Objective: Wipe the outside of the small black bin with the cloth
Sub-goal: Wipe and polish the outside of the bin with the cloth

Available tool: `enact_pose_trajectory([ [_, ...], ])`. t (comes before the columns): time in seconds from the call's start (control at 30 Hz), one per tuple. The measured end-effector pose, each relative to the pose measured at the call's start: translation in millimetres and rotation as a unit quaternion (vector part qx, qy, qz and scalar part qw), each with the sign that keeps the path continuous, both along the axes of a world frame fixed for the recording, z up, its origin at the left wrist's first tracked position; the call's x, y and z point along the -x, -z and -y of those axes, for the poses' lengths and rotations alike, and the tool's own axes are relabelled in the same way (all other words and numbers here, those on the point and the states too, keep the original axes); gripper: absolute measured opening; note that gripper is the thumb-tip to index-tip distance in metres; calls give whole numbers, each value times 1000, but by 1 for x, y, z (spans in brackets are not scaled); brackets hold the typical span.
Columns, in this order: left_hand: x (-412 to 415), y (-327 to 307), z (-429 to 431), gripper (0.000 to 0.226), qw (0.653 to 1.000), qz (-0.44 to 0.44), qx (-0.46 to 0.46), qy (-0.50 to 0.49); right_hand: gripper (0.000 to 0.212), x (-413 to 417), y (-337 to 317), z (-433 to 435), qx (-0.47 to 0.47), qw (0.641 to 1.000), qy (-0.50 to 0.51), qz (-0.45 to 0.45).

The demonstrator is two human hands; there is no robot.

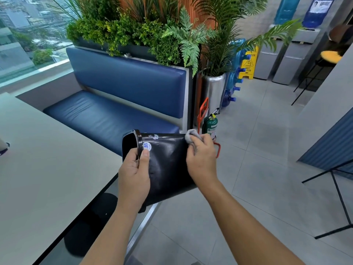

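The small black bin point(168, 165) is held in the air on its side, its open mouth turned to the left, a round white-and-blue sticker near the rim. My left hand point(133, 175) grips the rim, thumb on the outside by the sticker and fingers inside the mouth. My right hand point(200, 159) presses a bunched grey cloth point(192, 135) against the bin's upper right corner, near its base. The far side of the bin is hidden.
A pale grey table point(44, 169) lies to the left, its edge just under the bin. A blue padded bench point(118, 104) stands behind. A green fire extinguisher point(210, 124) and a steel planter point(213, 90) are on the tiled floor, black chair legs point(336, 190) at right.
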State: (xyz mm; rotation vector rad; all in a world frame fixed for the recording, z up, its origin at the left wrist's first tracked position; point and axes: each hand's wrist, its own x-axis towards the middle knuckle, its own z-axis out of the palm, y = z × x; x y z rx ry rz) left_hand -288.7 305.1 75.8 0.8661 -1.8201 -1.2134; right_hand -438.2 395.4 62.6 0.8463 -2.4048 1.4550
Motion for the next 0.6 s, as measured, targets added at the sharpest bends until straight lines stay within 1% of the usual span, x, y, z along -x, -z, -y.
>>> enact_pose_trajectory([
  [0.1,8,3,-3,24,999,21,24,5,31,-34,-15,23,10,997,-70,-39],
  [0.2,7,2,-1,22,1000,10,12,-3,30,-58,-27,30,21,988,-142,-59],
  [0.27,5,-2,1,25,1000,-4,-5,-12,30,-44,-18,20,15,989,-132,-59],
  [0.33,2,-7,3,28,999,-15,-15,-24,29,-17,-3,7,2,997,-72,-43],
  [0.43,-3,-7,7,36,1000,-7,-12,-28,29,18,13,-7,-16,1000,-5,18],
  [0.5,-1,-3,6,35,1000,-8,-14,-18,29,16,11,-3,-11,1000,1,22],
  [0.6,9,0,1,27,1000,16,-2,-6,32,-21,-3,21,8,998,-46,-34],
])
